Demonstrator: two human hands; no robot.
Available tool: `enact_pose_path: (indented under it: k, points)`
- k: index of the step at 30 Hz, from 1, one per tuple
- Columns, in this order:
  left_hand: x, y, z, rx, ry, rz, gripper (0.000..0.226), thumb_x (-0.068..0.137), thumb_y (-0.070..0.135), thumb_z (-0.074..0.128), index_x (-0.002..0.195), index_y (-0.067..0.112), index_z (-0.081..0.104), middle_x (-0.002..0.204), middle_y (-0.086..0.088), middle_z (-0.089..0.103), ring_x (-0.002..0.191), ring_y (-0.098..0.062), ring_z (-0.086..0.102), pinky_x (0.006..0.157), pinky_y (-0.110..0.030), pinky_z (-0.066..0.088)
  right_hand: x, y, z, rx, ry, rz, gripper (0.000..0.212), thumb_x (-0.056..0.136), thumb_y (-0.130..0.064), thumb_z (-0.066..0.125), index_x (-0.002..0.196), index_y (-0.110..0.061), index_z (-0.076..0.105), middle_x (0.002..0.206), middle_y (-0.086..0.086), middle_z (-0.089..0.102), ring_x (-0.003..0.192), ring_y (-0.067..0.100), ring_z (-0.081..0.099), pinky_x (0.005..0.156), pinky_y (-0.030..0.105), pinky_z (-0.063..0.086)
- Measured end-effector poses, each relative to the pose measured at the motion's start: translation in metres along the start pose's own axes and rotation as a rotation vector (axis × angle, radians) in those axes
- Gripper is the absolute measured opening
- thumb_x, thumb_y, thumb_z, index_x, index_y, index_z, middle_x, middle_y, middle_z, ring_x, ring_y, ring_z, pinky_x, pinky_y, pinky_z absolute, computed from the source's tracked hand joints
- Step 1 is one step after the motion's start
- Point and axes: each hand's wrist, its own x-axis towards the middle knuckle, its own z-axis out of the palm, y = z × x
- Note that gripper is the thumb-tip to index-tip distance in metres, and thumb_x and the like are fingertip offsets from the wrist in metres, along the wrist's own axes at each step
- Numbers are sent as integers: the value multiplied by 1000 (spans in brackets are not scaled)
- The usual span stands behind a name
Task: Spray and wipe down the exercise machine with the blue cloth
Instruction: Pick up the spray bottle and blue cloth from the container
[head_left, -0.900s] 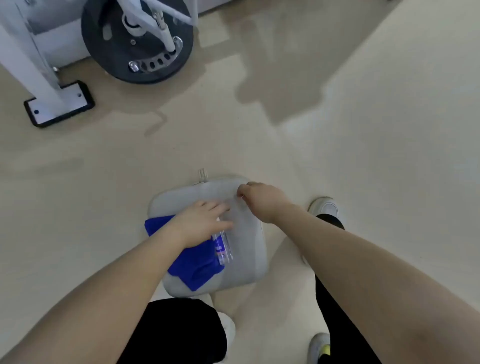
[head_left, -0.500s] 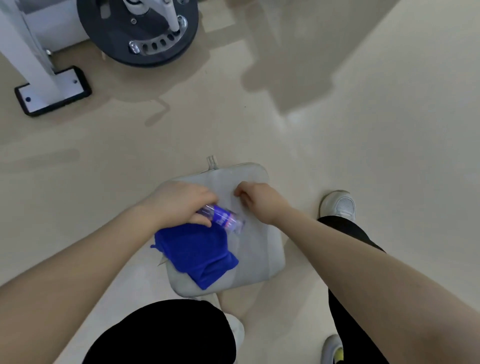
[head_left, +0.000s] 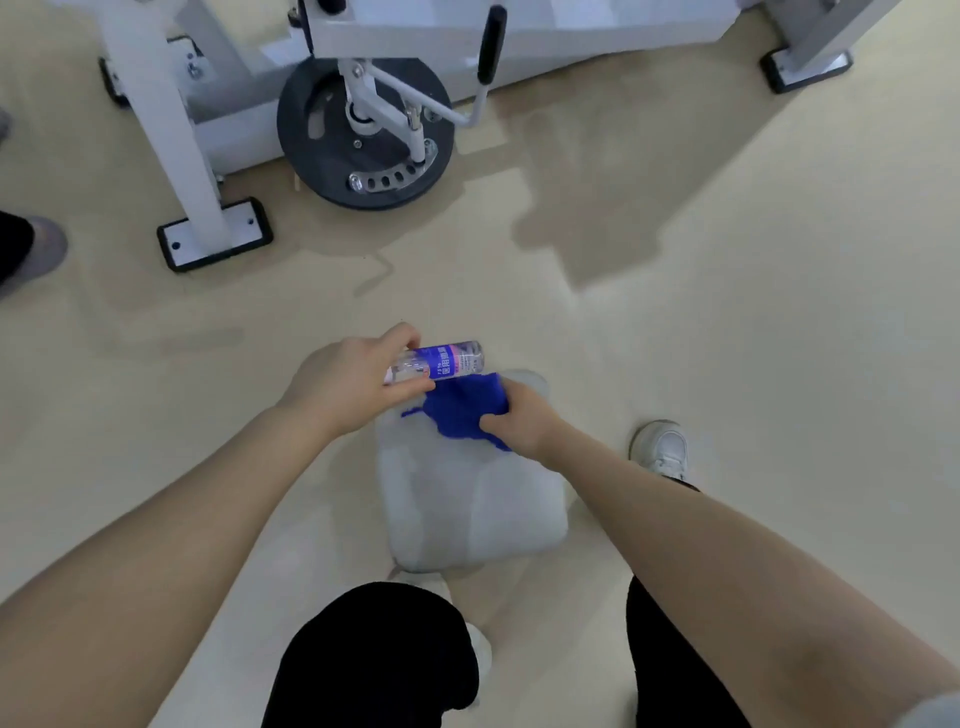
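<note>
Blue cloth (head_left: 465, 410) gripped by right hand (head_left: 519, 421) over grey pad (head_left: 467, 509); left hand (head_left: 348, 382) grips spray bottle (head_left: 441, 361); machine (head_left: 363, 124) beyond.

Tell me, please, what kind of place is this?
Probably a gym: a white exercise machine with a black weight plate and a padded handle stands on a smooth beige floor.

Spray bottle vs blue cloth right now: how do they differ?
The spray bottle is rigid, clear with a blue label, lying sideways in the left hand. The blue cloth is soft, solid blue, bunched in the right hand. The bottle is off the grey pad; the cloth hangs over it. Both are gripped.
</note>
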Motion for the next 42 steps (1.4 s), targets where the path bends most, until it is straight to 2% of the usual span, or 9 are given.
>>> enact_pose_path:
  k: [5,9,12,16,19,24,33,37,42]
  points:
    - [7,71,-93,64,-25,124,43,76,53,66,107,27,52,93,4,61,80,-19,51,62,-28,37,-58,-72,-108,107,313,-13,39,85,-5,39,123,-15,45,103,8,57,90,29,54,75,37,47]
    - [27,149,-179,206,16,240,43,76,50,67,108,27,52,97,5,60,84,-17,50,61,-29,32,-111,-153,-193,189,218,-282,49,90,-35,51,138,-29,41,126,3,57,115,22,53,102,35,39]
    - [41,210,-225,242,97,250,43,75,51,68,103,24,50,95,3,60,77,-16,46,58,-30,28,-140,-185,-244,-125,194,-469,42,85,-44,49,116,-20,65,101,3,68,94,17,59,94,36,44]
    - [59,277,-268,-24,66,189,45,65,46,78,91,25,48,95,6,59,85,-16,54,61,-30,42,-173,-207,-323,-72,1,-444,26,82,-43,62,85,-19,68,72,-2,65,64,16,57,67,35,46]
    - [68,324,-298,-248,14,136,40,64,38,81,89,26,52,97,10,61,89,-13,60,74,-33,52,-188,-220,-386,-99,-78,-453,17,84,-42,63,84,-25,65,79,-10,68,74,10,65,72,29,49]
    - [86,384,-322,-856,199,64,6,85,16,64,81,18,60,63,6,66,56,-6,58,56,-16,46,-200,-228,-469,-97,-62,-489,24,78,-42,62,96,-26,60,87,-11,65,80,8,61,78,27,46]
    - [132,456,-336,-1315,429,20,18,99,15,41,101,18,59,93,3,67,81,-6,64,71,-18,53,-193,-263,-505,-458,151,-581,42,88,-47,53,120,-22,41,90,2,62,82,21,58,76,39,50]
    - [146,442,-351,-1329,501,31,21,99,12,38,105,21,55,93,-2,66,79,-9,65,69,-20,54,-190,-292,-505,-224,-52,-508,19,96,-36,45,110,-22,48,90,-2,62,83,15,57,76,29,45]
    - [178,414,-372,-1108,619,20,16,99,17,40,103,26,52,101,2,66,91,-15,63,76,-23,54,-148,-334,-498,-421,126,-531,26,90,-44,52,97,-20,48,88,-2,62,81,16,58,77,32,48]
